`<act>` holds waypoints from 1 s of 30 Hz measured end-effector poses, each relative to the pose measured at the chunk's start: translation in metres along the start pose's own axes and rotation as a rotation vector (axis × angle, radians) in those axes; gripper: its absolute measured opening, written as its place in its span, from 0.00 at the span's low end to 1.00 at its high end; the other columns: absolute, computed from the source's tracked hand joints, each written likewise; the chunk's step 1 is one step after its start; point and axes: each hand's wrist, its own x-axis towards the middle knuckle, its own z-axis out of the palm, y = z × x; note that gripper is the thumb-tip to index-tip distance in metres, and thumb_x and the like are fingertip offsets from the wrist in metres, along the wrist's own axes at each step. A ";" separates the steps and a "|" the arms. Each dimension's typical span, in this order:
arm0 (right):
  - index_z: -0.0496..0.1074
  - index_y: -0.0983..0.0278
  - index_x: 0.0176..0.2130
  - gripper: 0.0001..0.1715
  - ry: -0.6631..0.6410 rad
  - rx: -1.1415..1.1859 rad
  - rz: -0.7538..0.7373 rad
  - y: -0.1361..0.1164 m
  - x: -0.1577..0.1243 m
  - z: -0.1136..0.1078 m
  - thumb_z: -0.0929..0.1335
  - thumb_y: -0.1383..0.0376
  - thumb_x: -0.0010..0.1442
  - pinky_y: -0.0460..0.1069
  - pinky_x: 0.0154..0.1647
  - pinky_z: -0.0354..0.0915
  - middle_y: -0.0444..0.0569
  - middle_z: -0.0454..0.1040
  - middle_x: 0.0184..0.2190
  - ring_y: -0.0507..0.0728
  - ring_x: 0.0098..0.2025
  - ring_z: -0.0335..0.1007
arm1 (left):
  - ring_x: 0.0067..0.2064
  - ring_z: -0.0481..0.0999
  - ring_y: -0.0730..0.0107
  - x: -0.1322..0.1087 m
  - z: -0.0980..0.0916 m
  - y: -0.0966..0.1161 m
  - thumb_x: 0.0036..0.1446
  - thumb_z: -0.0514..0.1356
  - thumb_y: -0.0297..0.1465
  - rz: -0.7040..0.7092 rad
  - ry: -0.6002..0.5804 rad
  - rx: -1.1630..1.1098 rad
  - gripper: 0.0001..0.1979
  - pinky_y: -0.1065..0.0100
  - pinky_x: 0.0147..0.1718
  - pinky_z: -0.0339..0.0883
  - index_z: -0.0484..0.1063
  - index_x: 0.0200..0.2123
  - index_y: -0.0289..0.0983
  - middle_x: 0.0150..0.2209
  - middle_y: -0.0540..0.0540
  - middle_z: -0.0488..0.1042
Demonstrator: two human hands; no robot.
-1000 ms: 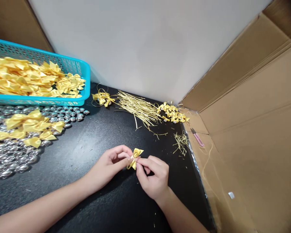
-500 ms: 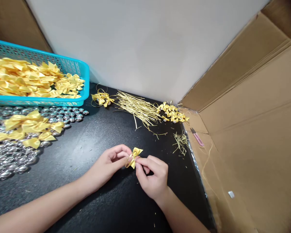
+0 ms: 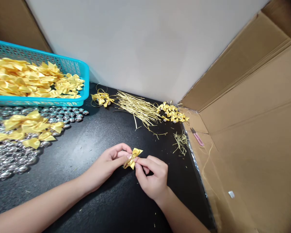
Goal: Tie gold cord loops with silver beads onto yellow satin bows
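Observation:
A yellow ribbon bow (image 3: pixel 136 152) with a thin gold cord looped round it is held just above the black tabletop. My left hand (image 3: pixel 109 161) pinches the bow from the left, its thumb and index finger closed at the cord loop. From the right, my right hand (image 3: pixel 154 173) has its thumb and index fingertips closed on the bow's lower middle. My fingers hide part of the bow's centre and the cord ends.
A turquoise basket (image 3: pixel 86 81) of yellow bows stands back left. Silver beads (image 3: pixel 12 158) lie before it, loose bows (image 3: pixel 31 124) on top. Gold cords (image 3: pixel 138 108) lie between finished bows (image 3: pixel 103 98) and more bows (image 3: pixel 172 112). Cord scraps (image 3: pixel 181 142) and pink snips (image 3: pixel 197 137) are right.
The cord loop at the bow has shifted slightly to the left, beside my left thumb. Both hands stay in nearly the same place, still pinching the bow.

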 end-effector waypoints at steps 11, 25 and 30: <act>0.78 0.64 0.33 0.09 -0.011 0.000 0.013 0.001 -0.003 0.001 0.67 0.72 0.59 0.45 0.22 0.58 0.38 0.59 0.16 0.48 0.18 0.56 | 0.29 0.74 0.71 0.002 -0.002 0.002 0.51 0.70 0.38 -0.064 -0.067 -0.062 0.16 0.70 0.32 0.60 0.68 0.34 0.37 0.27 0.50 0.79; 0.78 0.66 0.32 0.09 0.030 -0.021 -0.010 0.000 0.000 0.001 0.67 0.73 0.58 0.44 0.21 0.58 0.38 0.59 0.16 0.48 0.17 0.55 | 0.27 0.70 0.76 0.003 -0.002 0.000 0.46 0.73 0.39 -0.020 -0.016 -0.129 0.19 0.74 0.30 0.61 0.70 0.34 0.37 0.24 0.54 0.76; 0.77 0.65 0.31 0.09 0.034 -0.021 0.008 0.000 -0.001 0.001 0.67 0.73 0.58 0.44 0.20 0.59 0.38 0.58 0.15 0.47 0.17 0.54 | 0.28 0.71 0.77 0.002 0.000 0.002 0.43 0.75 0.39 -0.046 0.002 -0.146 0.21 0.76 0.30 0.62 0.70 0.34 0.36 0.25 0.53 0.78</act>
